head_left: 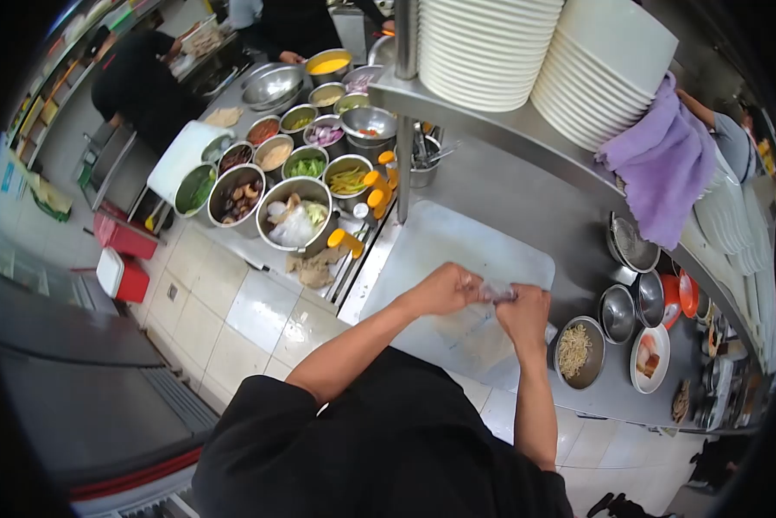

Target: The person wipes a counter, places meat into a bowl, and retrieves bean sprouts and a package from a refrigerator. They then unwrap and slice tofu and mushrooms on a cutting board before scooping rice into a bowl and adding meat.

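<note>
Over a white cutting board (431,233), my left hand (446,289) and my right hand (523,311) face each other, a short gap apart. Between them stretches a crumpled piece of clear plastic (497,293), pinched at both ends by closed fingers. Its exact kind does not show. Faint dark marks and a pale film-like patch lie on the board under my hands. To the right of my right hand stands a metal bowl of noodles (575,352), with a white bowl (649,369) holding pieces of food beside it.
Metal containers of chopped vegetables (305,162) crowd the counter at the left, with orange-capped bottles (376,200) along their edge. Overhead, a steel shelf (509,116) carries stacked white plates (487,52) and a purple cloth (660,168). Steel bowls (617,312) stand at right. Other people (137,82) work behind.
</note>
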The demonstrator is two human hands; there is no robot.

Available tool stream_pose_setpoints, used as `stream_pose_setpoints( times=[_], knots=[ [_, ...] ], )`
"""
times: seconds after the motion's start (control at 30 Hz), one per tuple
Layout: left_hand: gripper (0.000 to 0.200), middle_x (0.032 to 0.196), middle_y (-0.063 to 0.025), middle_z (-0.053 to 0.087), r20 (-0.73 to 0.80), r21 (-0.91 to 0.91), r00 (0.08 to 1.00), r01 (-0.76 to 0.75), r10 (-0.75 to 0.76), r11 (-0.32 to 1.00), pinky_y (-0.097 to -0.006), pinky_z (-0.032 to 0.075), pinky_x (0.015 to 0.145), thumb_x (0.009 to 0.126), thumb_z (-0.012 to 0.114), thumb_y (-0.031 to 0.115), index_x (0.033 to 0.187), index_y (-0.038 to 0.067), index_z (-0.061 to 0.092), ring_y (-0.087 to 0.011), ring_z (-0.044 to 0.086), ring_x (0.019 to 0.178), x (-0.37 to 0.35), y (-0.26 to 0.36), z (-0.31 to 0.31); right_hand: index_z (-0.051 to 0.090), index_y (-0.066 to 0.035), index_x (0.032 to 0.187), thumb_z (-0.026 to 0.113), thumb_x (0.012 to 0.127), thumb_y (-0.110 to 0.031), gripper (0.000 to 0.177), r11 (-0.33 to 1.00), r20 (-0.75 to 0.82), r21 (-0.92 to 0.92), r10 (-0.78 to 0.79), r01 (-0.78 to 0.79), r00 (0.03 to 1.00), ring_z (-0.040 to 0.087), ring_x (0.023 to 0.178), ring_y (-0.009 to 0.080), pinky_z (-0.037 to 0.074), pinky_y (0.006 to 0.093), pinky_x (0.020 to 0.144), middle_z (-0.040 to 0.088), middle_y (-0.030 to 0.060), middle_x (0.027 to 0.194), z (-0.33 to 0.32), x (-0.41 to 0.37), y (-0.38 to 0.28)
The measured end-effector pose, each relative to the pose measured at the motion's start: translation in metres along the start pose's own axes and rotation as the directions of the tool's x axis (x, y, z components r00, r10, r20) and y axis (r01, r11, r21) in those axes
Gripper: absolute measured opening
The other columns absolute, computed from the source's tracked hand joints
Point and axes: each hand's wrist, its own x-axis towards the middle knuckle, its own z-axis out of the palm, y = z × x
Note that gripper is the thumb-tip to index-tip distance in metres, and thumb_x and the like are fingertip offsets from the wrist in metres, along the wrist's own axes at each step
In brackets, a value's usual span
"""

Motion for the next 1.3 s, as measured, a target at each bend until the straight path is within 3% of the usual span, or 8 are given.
stream_pose_setpoints(
  times=[0.23,0.37,0.67,0.73,0.8,1.03,1.17,1.3],
  knots=[
    [0.015,0.077,-0.0121,0.067,-0.304,0.000,0.926,-0.236,0.225,0.972,-0.0294,0.047,0.069,0.077,0.063,0.008,0.091,0.002,0.067,-0.0139,0.061,0.072,0.012,0.005,0.008,0.056,0.000,0.057,0.052,0.054,-0.005,0.008,0.996,0.120,0.086,-0.022,0.012,0.993,0.049,0.052,0.0391,0.042,0.0420,0.056,0.050,0.0199,0.052,-0.023,0.037,-0.035],
    [0.016,0.076,-0.0148,0.066,-0.288,0.104,0.952,-0.078,0.105,0.992,-0.0309,0.047,0.068,0.076,0.065,0.011,0.090,0.002,0.066,-0.0156,0.062,0.071,0.025,0.004,0.001,0.060,-0.001,0.062,0.052,0.055,-0.004,0.011,0.967,-0.093,0.057,-0.242,0.248,0.966,0.052,0.050,0.0354,0.045,0.0400,0.057,0.052,0.0181,0.051,-0.024,0.051,-0.039],
    [0.018,0.082,-0.0047,0.066,-0.519,-0.123,0.835,-0.288,0.186,0.950,-0.0255,0.047,0.067,0.085,0.061,0.014,0.095,-0.001,0.066,-0.0118,0.059,0.073,0.048,0.017,-0.065,0.055,-0.010,0.116,0.067,0.065,-0.011,0.052,0.905,-0.501,0.127,-0.295,0.407,0.813,0.052,0.103,0.0249,0.044,0.0354,0.083,0.057,0.0102,0.115,-0.031,0.067,0.015],
    [0.022,0.081,-0.0023,0.063,-0.581,-0.069,0.794,-0.266,0.178,0.961,-0.0246,0.047,0.068,0.087,0.061,0.019,0.097,0.000,0.064,-0.0102,0.057,0.071,0.039,0.020,-0.082,0.050,-0.010,0.122,0.070,0.066,-0.011,0.060,0.874,-0.127,0.483,0.131,-0.053,0.983,0.049,0.109,0.0295,0.038,0.0378,0.093,0.053,0.0125,0.121,0.007,0.063,0.049],
    [0.023,0.081,-0.0025,0.063,-0.613,-0.049,0.762,-0.301,0.209,0.952,-0.0243,0.046,0.068,0.087,0.061,0.020,0.098,0.000,0.064,-0.0103,0.057,0.071,0.016,0.038,-0.099,0.049,-0.011,0.124,0.071,0.066,-0.013,0.061,0.921,-0.016,0.363,0.156,-0.139,0.988,0.047,0.112,0.0298,0.038,0.0398,0.094,0.049,0.0122,0.125,0.049,0.063,0.070],
    [0.017,0.081,-0.0159,0.061,-0.848,0.515,0.031,0.279,0.528,0.811,-0.0314,0.045,0.066,0.089,0.052,0.011,0.102,0.003,0.061,-0.0279,0.057,0.071,-0.081,0.021,-0.214,0.054,-0.012,0.120,0.074,0.065,-0.040,0.065,0.960,0.253,-0.099,-0.232,0.264,0.939,0.035,0.122,0.0283,0.033,0.0425,0.098,0.044,0.0120,0.126,0.123,0.102,0.035],
    [0.025,0.089,-0.0167,0.061,-0.572,0.768,0.015,0.359,0.820,0.530,-0.0354,0.046,0.066,0.080,0.054,0.003,0.103,0.005,0.062,-0.0312,0.057,0.074,-0.102,-0.019,-0.254,0.058,-0.011,0.113,0.071,0.064,-0.051,0.064,0.940,0.389,-0.180,-0.202,0.289,0.899,0.039,0.115,0.0269,0.030,0.0408,0.097,0.048,0.0116,0.114,0.136,0.105,0.029],
    [0.045,0.088,-0.0170,0.055,-0.686,0.726,0.540,0.459,0.487,0.512,-0.0405,0.047,0.069,0.062,0.055,0.001,0.106,0.009,0.060,-0.0346,0.056,0.078,-0.106,-0.091,-0.234,0.059,-0.009,0.101,0.070,0.065,-0.054,0.059,0.941,0.316,-0.261,-0.130,0.218,0.940,0.041,0.105,0.0259,0.027,0.0416,0.095,0.049,0.0098,0.104,0.130,0.086,0.024]
  ],
)
